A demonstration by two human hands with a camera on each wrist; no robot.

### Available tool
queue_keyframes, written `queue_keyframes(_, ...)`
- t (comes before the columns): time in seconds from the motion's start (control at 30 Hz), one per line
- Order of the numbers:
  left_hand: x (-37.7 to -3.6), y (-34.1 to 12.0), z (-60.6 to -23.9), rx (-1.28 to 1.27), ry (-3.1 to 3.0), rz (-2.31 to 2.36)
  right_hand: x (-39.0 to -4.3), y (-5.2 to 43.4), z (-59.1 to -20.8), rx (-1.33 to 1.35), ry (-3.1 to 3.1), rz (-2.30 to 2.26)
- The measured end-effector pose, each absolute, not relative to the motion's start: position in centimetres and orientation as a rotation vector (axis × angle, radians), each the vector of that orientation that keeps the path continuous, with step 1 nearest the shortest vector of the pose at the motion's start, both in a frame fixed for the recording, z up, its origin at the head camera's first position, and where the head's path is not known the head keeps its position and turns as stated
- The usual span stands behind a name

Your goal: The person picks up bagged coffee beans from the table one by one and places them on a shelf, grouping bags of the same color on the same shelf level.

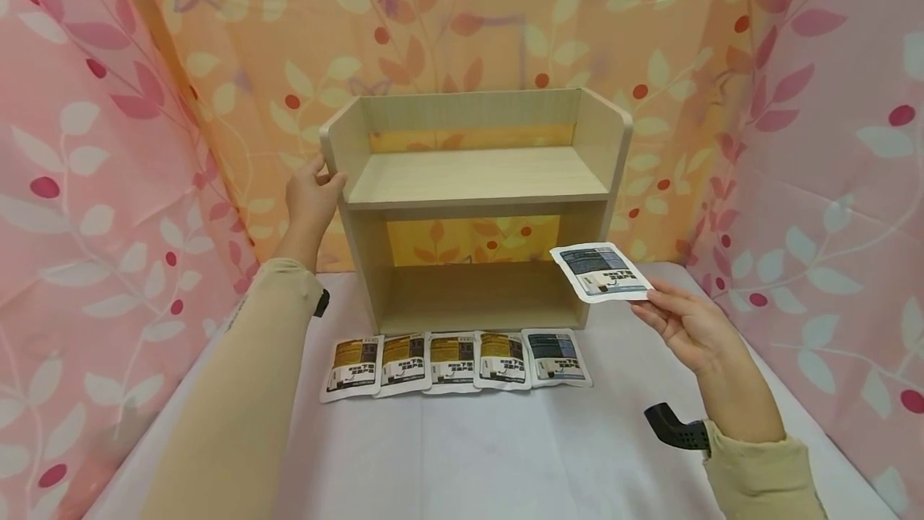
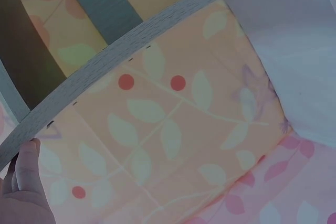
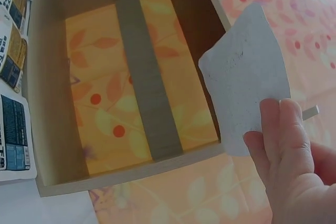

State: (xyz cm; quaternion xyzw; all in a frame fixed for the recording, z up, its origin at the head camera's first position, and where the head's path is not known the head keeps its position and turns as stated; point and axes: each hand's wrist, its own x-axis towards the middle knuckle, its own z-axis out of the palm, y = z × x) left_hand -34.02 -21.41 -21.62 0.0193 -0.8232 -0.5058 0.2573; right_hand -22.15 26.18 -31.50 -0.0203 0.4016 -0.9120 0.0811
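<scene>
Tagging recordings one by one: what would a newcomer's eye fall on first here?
Probably the wooden two-tier shelf in the middle, its left side gripped by the left hand. Next, the blue-labelled packet that the right hand holds near the shelf's right side. Then five packets in a row on the white tablecloth, the rightmost label blue, the others gold.

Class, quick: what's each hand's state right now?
Left hand: holding a pale wooden two-tier shelf by its side.
Right hand: holding a flat, white-edged rectangular packet with dark-blue print.
</scene>
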Motion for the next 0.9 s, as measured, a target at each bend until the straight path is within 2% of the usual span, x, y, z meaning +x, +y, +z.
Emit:
queue_keyframes(0.33,-33.9,-21.4,-21.6,0.048,-2.242,-1.361,-22.2,25.9,-30.3,-0.171,1.096,-2.76)
queue_keyframes(0.9,-33.9,-21.5,-21.7,0.049,-2.242,-1.355,-22.4,25.3,-28.7,-0.181,1.032,-2.817)
